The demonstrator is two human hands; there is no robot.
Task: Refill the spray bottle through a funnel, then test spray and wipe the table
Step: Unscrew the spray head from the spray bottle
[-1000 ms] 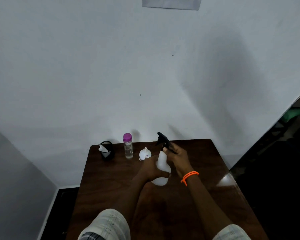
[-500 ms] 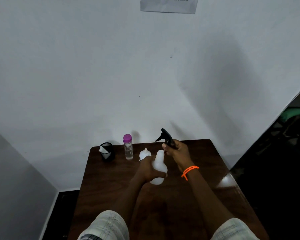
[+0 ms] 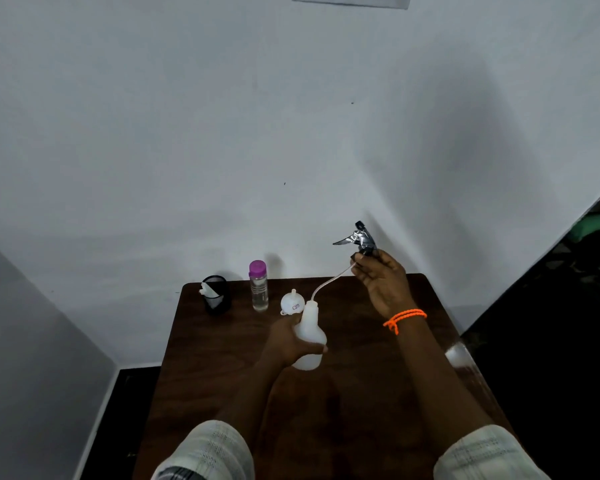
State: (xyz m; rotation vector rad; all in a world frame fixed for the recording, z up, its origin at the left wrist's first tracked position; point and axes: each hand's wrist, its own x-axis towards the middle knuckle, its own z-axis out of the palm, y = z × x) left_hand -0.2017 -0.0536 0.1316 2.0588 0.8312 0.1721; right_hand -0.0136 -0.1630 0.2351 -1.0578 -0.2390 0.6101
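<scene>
white bottle [image 3: 309,336], black sprayer [image 3: 361,239] — orange bracelet [image 3: 404,318], purple cap [image 3: 257,268]

Short pale checked sleeves [image 3: 208,452] on both arms; orange beaded bracelet [image 3: 404,318], double loop, on right wrist

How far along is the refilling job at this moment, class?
Done: the trigger head is unscrewed. In hand: the right hand lifts it, its tube not yet clear of the neck, while the left hand holds the spray bottle. Left: the funnel and the purple-capped bottle stand untouched; then spraying and wiping.
</scene>
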